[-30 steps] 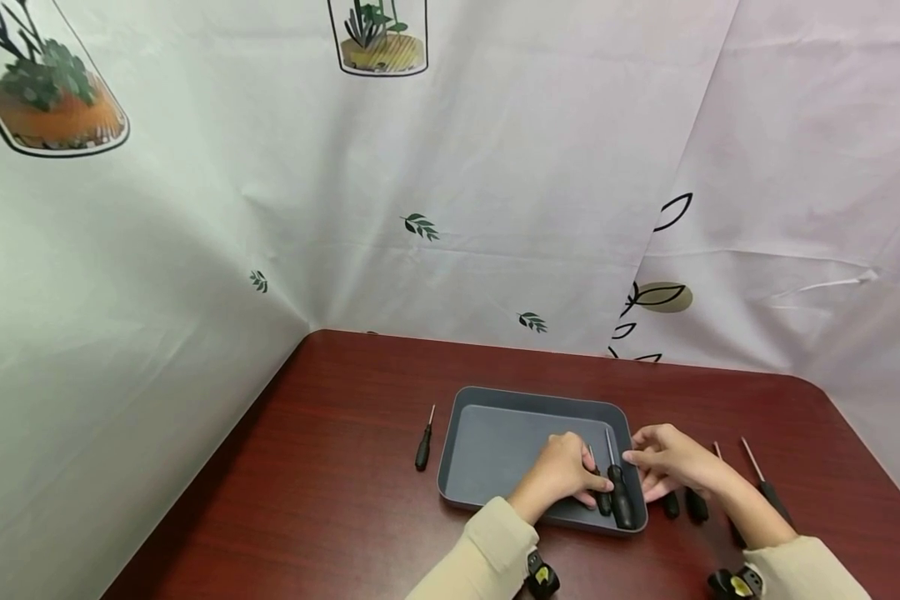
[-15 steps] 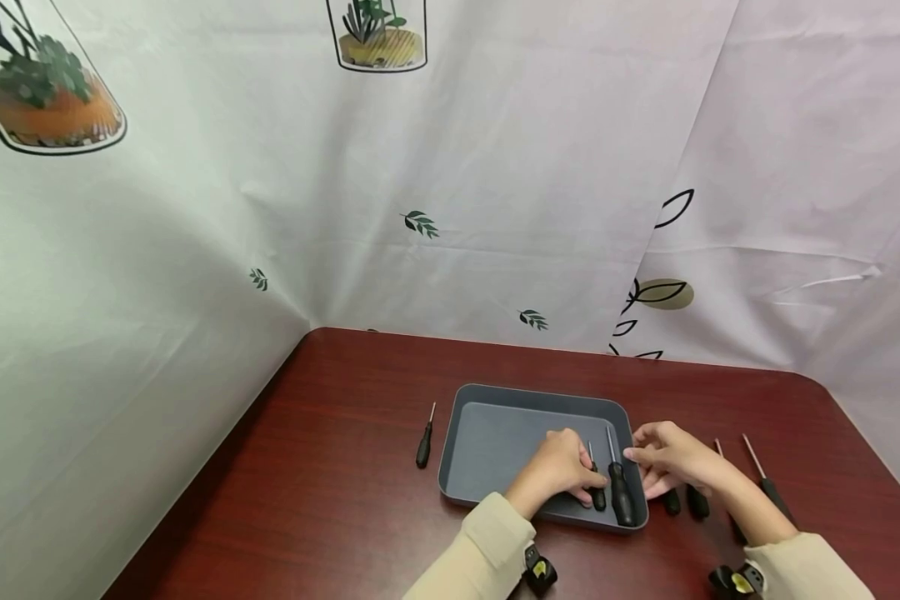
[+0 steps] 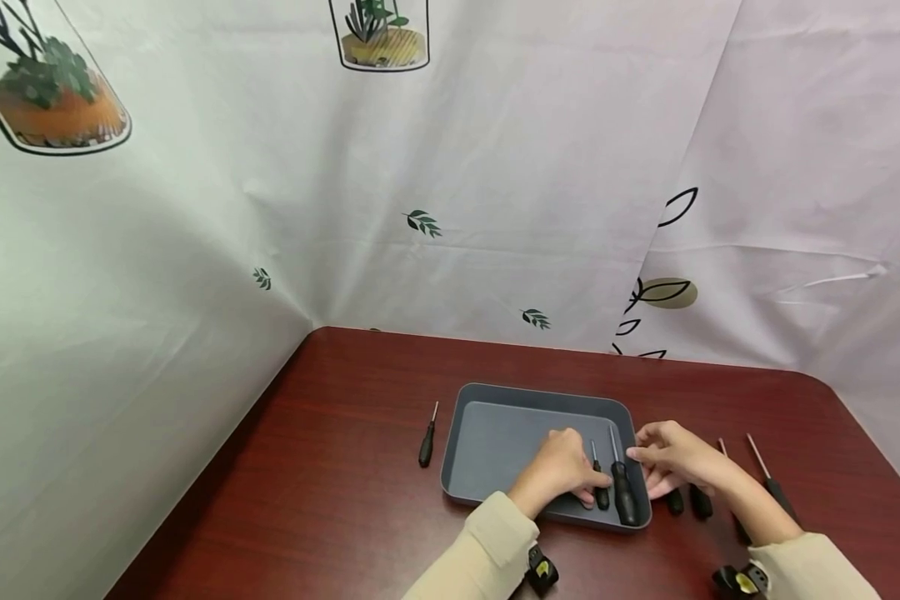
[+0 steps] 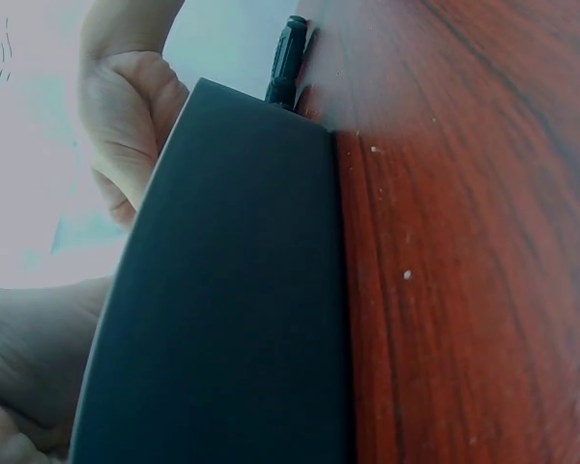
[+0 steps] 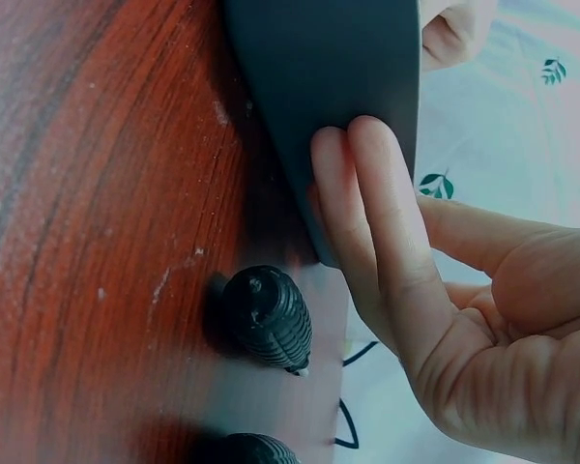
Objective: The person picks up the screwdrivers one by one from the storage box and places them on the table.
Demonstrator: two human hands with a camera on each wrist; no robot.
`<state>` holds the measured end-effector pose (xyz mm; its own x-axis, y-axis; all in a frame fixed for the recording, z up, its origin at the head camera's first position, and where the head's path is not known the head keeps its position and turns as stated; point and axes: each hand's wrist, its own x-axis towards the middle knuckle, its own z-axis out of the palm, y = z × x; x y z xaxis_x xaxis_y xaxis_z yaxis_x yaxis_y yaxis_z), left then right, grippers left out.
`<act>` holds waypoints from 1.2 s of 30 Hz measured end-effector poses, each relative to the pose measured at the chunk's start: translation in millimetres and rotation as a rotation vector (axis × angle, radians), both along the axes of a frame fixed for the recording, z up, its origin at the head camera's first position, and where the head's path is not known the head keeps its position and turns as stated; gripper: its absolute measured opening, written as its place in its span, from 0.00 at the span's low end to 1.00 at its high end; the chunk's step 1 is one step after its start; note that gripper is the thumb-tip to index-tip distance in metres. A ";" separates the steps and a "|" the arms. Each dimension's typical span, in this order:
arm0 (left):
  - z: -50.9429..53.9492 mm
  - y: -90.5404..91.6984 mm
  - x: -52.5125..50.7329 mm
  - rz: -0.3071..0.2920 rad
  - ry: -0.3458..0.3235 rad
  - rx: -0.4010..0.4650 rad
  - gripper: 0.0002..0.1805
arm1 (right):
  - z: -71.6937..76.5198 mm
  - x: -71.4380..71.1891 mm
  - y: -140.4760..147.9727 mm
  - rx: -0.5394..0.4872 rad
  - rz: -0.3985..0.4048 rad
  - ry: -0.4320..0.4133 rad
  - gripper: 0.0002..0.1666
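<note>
A grey rectangular tray (image 3: 495,454) sits on the table. In it lie a large black-handled screwdriver (image 3: 625,497) along the right wall and a smaller screwdriver (image 3: 602,499) just left of it, both shafts pointing away. My left hand (image 3: 561,462) reaches over the tray's front and pinches the small screwdriver's handle, one digit across it; its other fingers are partly hidden. My right hand (image 3: 671,460) holds the tray's right wall, thumb at the rim. Two straight fingers (image 5: 382,184) press the outer wall (image 5: 329,68) in the right wrist view.
One small screwdriver (image 3: 427,446) lies left of the tray on the dark red table (image 3: 307,483). Right of the tray, several more lie partly under my right arm, among them one screwdriver (image 3: 776,492) and a black handle (image 3: 700,502). A printed white curtain (image 3: 480,167) hangs behind.
The small screwdriver has shifted slightly left in the tray, away from the large one, with my left hand on it. My right hand stays at the tray's right wall.
</note>
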<state>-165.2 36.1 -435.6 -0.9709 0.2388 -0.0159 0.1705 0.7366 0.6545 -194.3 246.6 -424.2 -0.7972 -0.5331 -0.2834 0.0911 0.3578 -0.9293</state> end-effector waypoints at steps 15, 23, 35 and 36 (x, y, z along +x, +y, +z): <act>0.9 1.7 -0.1 0.046 -0.020 -0.093 0.22 | 0.4 0.1 -2.2 0.012 -0.003 -0.021 0.27; 5.4 7.5 -1.1 0.080 -0.024 -0.171 0.19 | 2.4 0.9 -2.2 0.031 -0.002 -0.002 0.27; 4.6 6.5 -2.6 0.078 -0.066 -0.122 0.20 | 3.3 0.4 0.2 0.036 -0.004 0.000 0.29; 4.6 5.0 -2.8 0.067 -0.064 -0.110 0.20 | 3.4 0.5 0.4 0.033 -0.004 -0.003 0.29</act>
<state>-168.0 41.2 -431.0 -0.9808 0.1667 -0.1011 0.0787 0.8131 0.5768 -193.8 246.9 -420.8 -0.7986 -0.5198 -0.3033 0.0954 0.3882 -0.9166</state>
